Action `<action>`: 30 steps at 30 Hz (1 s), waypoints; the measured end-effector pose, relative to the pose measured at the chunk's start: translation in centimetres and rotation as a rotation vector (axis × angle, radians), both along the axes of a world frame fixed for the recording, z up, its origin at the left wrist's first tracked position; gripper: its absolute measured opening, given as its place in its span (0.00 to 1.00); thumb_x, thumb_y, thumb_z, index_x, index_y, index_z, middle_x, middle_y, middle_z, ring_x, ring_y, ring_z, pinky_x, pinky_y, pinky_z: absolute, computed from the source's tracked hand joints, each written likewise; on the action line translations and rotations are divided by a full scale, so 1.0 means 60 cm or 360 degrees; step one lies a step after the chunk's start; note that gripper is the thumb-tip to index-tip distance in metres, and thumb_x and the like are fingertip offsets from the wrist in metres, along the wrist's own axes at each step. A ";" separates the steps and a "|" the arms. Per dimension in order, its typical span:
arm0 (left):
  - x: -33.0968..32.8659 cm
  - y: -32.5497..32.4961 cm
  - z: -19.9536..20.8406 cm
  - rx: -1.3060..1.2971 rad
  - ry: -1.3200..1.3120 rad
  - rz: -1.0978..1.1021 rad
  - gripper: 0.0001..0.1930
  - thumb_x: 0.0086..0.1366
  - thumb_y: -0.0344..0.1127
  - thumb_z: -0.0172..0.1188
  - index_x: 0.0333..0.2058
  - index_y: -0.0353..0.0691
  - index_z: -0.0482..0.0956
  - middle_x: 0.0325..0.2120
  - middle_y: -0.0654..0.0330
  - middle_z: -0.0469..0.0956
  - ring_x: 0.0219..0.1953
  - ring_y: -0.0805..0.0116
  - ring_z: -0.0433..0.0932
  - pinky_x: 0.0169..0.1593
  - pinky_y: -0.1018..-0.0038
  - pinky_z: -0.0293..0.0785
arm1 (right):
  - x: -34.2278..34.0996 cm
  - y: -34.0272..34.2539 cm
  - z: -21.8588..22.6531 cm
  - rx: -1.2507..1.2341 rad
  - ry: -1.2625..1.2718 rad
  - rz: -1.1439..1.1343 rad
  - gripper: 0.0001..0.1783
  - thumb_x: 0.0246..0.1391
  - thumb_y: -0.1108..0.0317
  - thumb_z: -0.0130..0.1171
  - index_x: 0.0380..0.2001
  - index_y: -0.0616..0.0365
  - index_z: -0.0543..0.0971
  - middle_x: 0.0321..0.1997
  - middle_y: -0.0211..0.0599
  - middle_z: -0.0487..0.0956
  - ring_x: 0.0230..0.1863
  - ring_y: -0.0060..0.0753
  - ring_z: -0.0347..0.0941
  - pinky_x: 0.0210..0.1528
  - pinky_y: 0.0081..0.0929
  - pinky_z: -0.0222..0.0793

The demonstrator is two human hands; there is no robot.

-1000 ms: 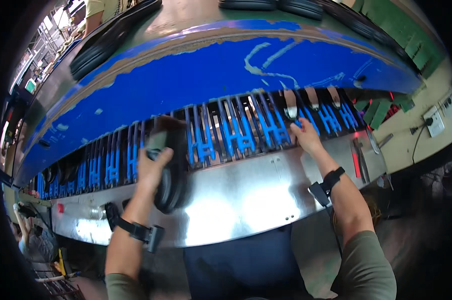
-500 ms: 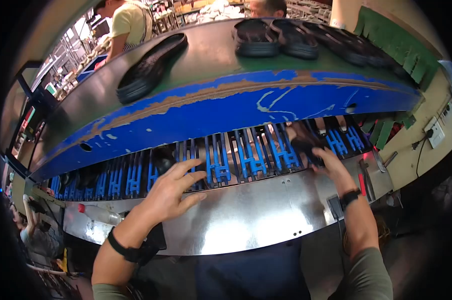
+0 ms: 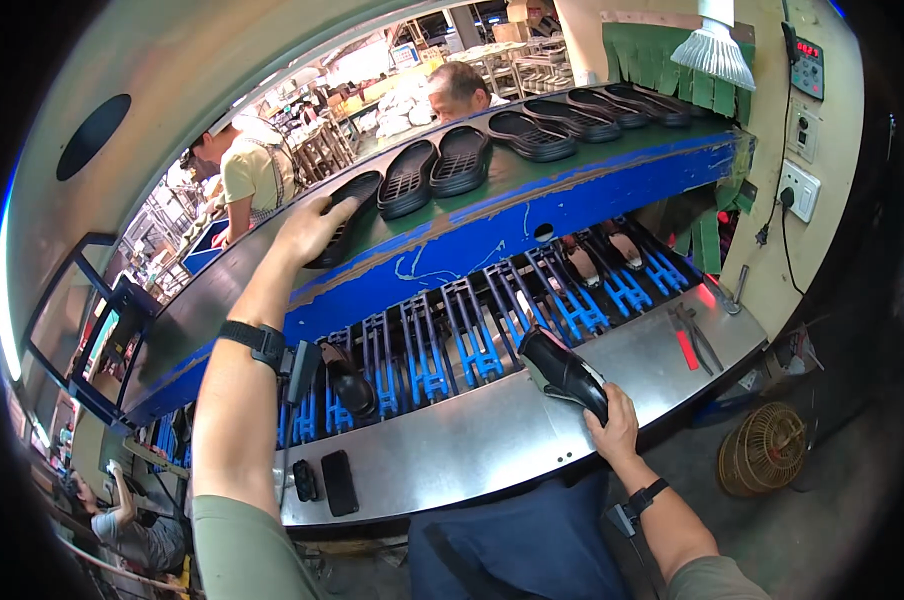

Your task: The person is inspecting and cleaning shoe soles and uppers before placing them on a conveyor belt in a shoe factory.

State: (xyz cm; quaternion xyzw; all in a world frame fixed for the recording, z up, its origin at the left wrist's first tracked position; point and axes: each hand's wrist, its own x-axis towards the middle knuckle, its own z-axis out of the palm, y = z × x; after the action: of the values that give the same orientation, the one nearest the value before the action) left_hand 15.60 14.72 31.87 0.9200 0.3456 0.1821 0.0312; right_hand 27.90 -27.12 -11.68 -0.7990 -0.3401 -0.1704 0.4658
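Note:
My left hand [image 3: 314, 228] reaches up to the upper belt and is closed on the near end of a black shoe sole [image 3: 360, 190], partly covering it. Low on the right, my right hand [image 3: 615, 427] grips a black shoe upper [image 3: 560, 372] by one end, tilted over the metal ledge. More black soles [image 3: 460, 160] lie in a row along the green belt. Below the blue side panel [image 3: 422, 260], another black shoe [image 3: 349, 385] rests on the rack of blue metal supports [image 3: 467, 335], close under my left forearm.
The steel ledge [image 3: 452, 440] carries a phone [image 3: 340, 482], a small black device [image 3: 304, 480] and red-handled pliers [image 3: 694, 340]. A lamp [image 3: 714, 55] hangs at upper right near a control box [image 3: 808, 68]. A wicker basket [image 3: 762, 450] stands below right. People work beyond the belt.
My left hand has risen from over the rack to the sole on the belt. My right hand has drawn a shoe upper from the rack toward me. The view has shifted.

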 end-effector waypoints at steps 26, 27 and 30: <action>-0.519 -0.663 -0.487 -0.0410 0.0229 -0.1454 0.09 0.63 0.40 0.60 0.26 0.45 0.75 0.24 0.59 0.72 0.27 0.59 0.76 0.28 0.62 0.73 | -0.002 -0.042 0.292 -0.0562 -0.0415 0.0362 0.28 0.40 0.62 0.73 0.48 0.56 0.79 0.37 0.46 0.83 0.40 0.53 0.80 0.46 0.48 0.75; -0.555 -0.680 -0.569 -0.0547 0.0212 -0.1176 0.11 0.66 0.43 0.58 0.27 0.46 0.78 0.24 0.60 0.74 0.29 0.59 0.77 0.27 0.62 0.74 | -0.023 -0.056 0.340 -0.0370 -0.0411 0.0413 0.27 0.40 0.56 0.76 0.44 0.55 0.81 0.33 0.45 0.83 0.38 0.51 0.80 0.43 0.47 0.76; -0.568 -0.679 -0.549 -0.1165 0.0045 -0.0840 0.11 0.65 0.41 0.62 0.30 0.40 0.78 0.28 0.57 0.76 0.32 0.57 0.81 0.35 0.63 0.76 | -0.113 -0.090 0.441 -0.0084 0.0035 0.0771 0.24 0.45 0.58 0.74 0.42 0.58 0.81 0.35 0.46 0.83 0.39 0.44 0.82 0.44 0.37 0.77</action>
State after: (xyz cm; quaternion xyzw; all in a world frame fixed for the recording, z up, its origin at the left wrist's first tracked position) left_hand -18.49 -26.04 -1.05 0.9075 0.1412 0.0210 0.3951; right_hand 21.14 -32.50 14.80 -0.7078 -0.5211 -0.0360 0.4756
